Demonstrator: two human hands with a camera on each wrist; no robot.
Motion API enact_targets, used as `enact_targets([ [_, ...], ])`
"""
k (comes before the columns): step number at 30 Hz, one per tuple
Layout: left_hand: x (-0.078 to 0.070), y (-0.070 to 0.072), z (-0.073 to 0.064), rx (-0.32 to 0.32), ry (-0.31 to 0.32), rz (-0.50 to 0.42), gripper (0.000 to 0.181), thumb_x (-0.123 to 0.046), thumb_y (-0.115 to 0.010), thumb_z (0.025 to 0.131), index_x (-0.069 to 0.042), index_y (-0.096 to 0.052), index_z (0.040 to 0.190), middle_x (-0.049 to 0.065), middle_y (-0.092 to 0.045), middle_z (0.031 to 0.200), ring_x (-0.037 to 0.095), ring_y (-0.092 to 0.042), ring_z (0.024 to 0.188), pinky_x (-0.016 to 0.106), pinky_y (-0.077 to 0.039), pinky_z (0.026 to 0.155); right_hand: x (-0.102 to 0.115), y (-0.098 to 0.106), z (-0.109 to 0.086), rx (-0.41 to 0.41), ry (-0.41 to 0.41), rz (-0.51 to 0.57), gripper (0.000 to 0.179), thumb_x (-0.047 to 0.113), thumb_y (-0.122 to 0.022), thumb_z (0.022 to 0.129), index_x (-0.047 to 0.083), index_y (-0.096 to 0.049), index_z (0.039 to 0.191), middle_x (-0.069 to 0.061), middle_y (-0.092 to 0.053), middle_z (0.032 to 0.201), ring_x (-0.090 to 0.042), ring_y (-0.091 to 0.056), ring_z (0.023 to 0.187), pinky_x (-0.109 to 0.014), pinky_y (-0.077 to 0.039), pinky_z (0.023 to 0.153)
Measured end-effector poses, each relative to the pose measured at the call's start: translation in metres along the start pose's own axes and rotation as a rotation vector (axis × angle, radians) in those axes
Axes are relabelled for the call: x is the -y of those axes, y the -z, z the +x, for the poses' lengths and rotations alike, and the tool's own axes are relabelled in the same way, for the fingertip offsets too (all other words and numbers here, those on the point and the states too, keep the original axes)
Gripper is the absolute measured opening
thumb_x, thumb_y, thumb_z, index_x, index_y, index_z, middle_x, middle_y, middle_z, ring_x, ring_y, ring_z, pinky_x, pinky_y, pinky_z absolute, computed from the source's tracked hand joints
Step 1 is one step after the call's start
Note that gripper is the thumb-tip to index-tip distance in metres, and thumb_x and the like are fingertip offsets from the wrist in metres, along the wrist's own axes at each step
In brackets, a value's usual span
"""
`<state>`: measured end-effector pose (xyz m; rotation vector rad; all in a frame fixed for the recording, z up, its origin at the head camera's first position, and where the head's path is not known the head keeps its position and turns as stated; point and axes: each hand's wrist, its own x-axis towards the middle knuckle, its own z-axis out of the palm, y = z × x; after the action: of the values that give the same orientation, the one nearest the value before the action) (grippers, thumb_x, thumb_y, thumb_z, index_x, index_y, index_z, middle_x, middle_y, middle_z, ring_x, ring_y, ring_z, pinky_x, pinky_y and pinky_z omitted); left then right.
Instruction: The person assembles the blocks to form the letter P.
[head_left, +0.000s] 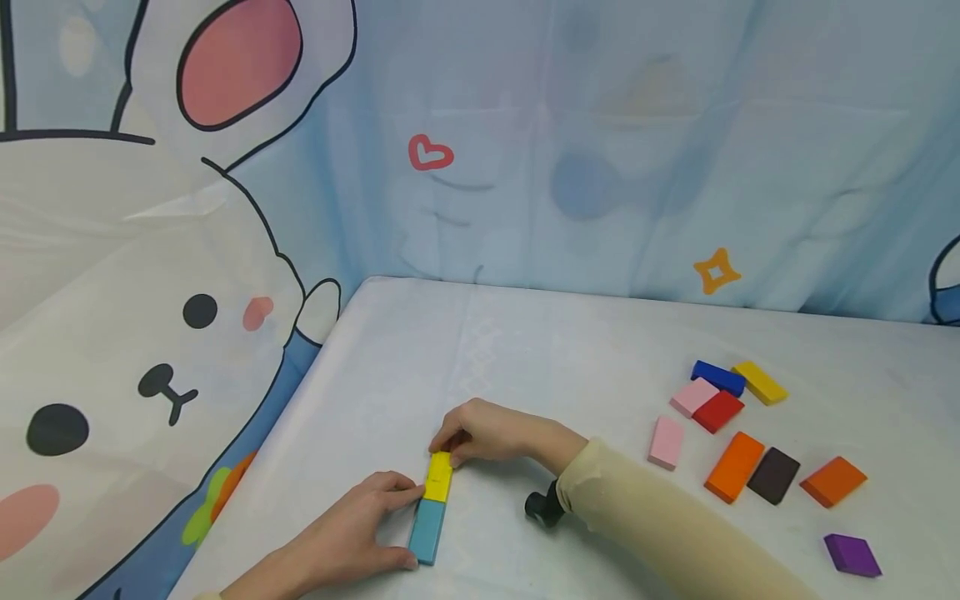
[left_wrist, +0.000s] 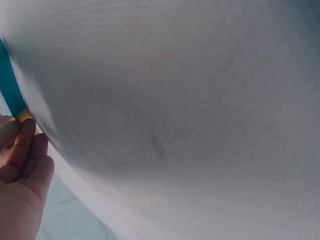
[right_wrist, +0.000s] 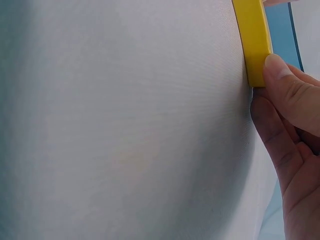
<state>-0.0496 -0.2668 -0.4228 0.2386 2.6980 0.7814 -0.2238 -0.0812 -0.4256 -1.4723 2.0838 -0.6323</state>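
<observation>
A yellow block (head_left: 438,475) and a teal block (head_left: 427,532) lie end to end on the white table, the yellow one farther from me. My right hand (head_left: 491,429) pinches the far end of the yellow block, its thumb (right_wrist: 280,70) on the side in the right wrist view. My left hand (head_left: 360,521) rests along the left side of the pair. Its index fingertip touches near the seam, and its thumb is at the teal block's near corner. The left wrist view catches the teal block (left_wrist: 10,82) and fingers beside a bit of yellow.
Several loose blocks lie to the right: a blue block (head_left: 718,377), another yellow block (head_left: 761,382), a red block (head_left: 717,411), pink, orange and dark brown ones, and a purple block (head_left: 852,555). A printed curtain (head_left: 510,200) hangs behind the table (head_left: 570,350).
</observation>
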Motion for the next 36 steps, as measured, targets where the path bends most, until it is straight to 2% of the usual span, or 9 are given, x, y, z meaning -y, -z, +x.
enact_targets([
  [9, 0.001, 0.000, 0.000, 0.008, -0.004, -0.016, 0.077, -0.039, -0.089, 0.078, -0.010, -0.061, 0.143, 0.004, -0.060, 0.135, 0.022, -0.057, 0.118, 0.046, -0.054, 0.103, -0.002, 0.000, -0.001, 0.000, 0.024, -0.014, 0.030, 0.006, -0.074, 0.092, 0.007, -0.074, 0.122, -0.004, -0.076, 0.115, -0.002, -0.064, 0.091, -0.012, -0.054, 0.085],
  [16, 0.000, 0.002, -0.001, 0.005, 0.003, -0.043, 0.082, -0.043, -0.089, 0.077, -0.009, -0.059, 0.145, 0.006, -0.059, 0.138, 0.024, -0.056, 0.121, 0.051, -0.051, 0.106, -0.003, 0.005, -0.005, -0.011, -0.019, -0.003, 0.036, 0.007, -0.074, 0.093, 0.008, -0.071, 0.129, -0.001, -0.074, 0.116, -0.004, -0.065, 0.098, -0.015, -0.054, 0.090],
  [21, -0.001, 0.008, 0.001, -0.014, 0.009, -0.042, 0.091, -0.050, -0.088, 0.076, -0.010, -0.052, 0.150, 0.008, -0.056, 0.144, 0.027, -0.056, 0.127, 0.055, -0.049, 0.109, -0.006, 0.009, -0.014, -0.054, -0.039, -0.023, 0.034, 0.007, -0.073, 0.094, 0.006, -0.071, 0.128, -0.002, -0.074, 0.115, -0.008, -0.066, 0.099, -0.019, -0.056, 0.092],
  [25, -0.005, 0.012, 0.010, 0.017, 0.009, -0.048, 0.103, -0.051, -0.089, 0.073, -0.013, -0.042, 0.156, 0.009, -0.048, 0.154, 0.029, -0.051, 0.136, 0.057, -0.045, 0.113, -0.011, 0.015, -0.036, -0.131, -0.078, -0.040, 0.030, 0.007, -0.072, 0.095, 0.005, -0.072, 0.125, -0.004, -0.075, 0.113, -0.011, -0.066, 0.096, -0.022, -0.057, 0.089],
  [29, -0.008, 0.014, 0.019, 0.066, 0.017, -0.043, 0.113, -0.051, -0.092, 0.069, -0.012, -0.035, 0.159, 0.012, -0.039, 0.162, 0.033, -0.043, 0.145, 0.060, -0.040, 0.116, -0.021, 0.022, -0.068, -0.209, -0.105, -0.038, 0.028, 0.013, -0.069, 0.098, 0.004, -0.073, 0.124, -0.004, -0.075, 0.112, -0.011, -0.067, 0.096, -0.024, -0.059, 0.087],
  [32, -0.009, 0.012, 0.022, 0.086, 0.018, -0.046, 0.116, -0.049, -0.093, 0.068, -0.009, -0.034, 0.159, 0.014, -0.035, 0.165, 0.035, -0.038, 0.149, 0.060, -0.037, 0.118, -0.028, 0.030, -0.101, -0.261, -0.125, -0.033, 0.029, 0.017, -0.068, 0.099, 0.003, -0.072, 0.124, -0.005, -0.075, 0.112, -0.012, -0.068, 0.099, -0.026, -0.060, 0.088],
  [36, -0.008, 0.009, 0.023, 0.081, 0.012, -0.054, 0.117, -0.048, -0.094, 0.067, -0.007, -0.034, 0.159, 0.015, -0.032, 0.166, 0.037, -0.034, 0.151, 0.061, -0.035, 0.119, -0.035, 0.041, -0.156, -0.349, -0.209, -0.054, 0.030, 0.020, -0.068, 0.099, 0.006, -0.072, 0.125, -0.003, -0.075, 0.115, -0.012, -0.069, 0.101, -0.026, -0.060, 0.089],
])
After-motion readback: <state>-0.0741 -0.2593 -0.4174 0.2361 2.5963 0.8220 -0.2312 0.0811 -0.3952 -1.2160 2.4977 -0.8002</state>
